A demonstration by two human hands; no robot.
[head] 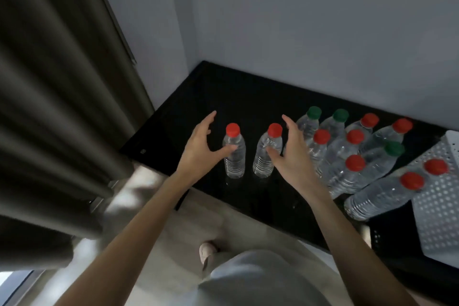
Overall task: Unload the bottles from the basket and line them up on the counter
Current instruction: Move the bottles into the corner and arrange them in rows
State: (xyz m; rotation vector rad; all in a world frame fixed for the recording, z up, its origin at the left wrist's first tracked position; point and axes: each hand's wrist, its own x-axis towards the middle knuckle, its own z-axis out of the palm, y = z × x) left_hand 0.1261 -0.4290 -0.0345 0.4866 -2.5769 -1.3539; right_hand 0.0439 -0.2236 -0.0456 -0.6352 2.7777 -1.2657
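I see two clear bottles standing upright on the black counter (223, 92), long axes vertical, red caps pointing up. The left bottle (233, 154) and the right bottle (267, 156) stand near each other with a gap between them, close to the counter's front edge.

The left hand (201, 146) sits just left of the left bottle, fingers spread apart and curved; the thumb tip overlaps the bottle's shoulder, but I cannot tell whether it touches. The right hand (290, 154) sits just right of the right bottle, fingers likewise apart, thumb at the bottle's shoulder. Neither hand is closed around a bottle.

To the right stands a cluster of bottles (347, 151), upright and packed close, most with red caps, three with green. Wide-angle distortion makes them appear to lean right.

At the right edge, the white perforated basket (442, 216) rests on the counter. Two red-capped bottles (387, 194) overlap its rim; whether they stand inside or just beside it is probably not decidable here.

A grey curtain (49, 82) hangs at left.
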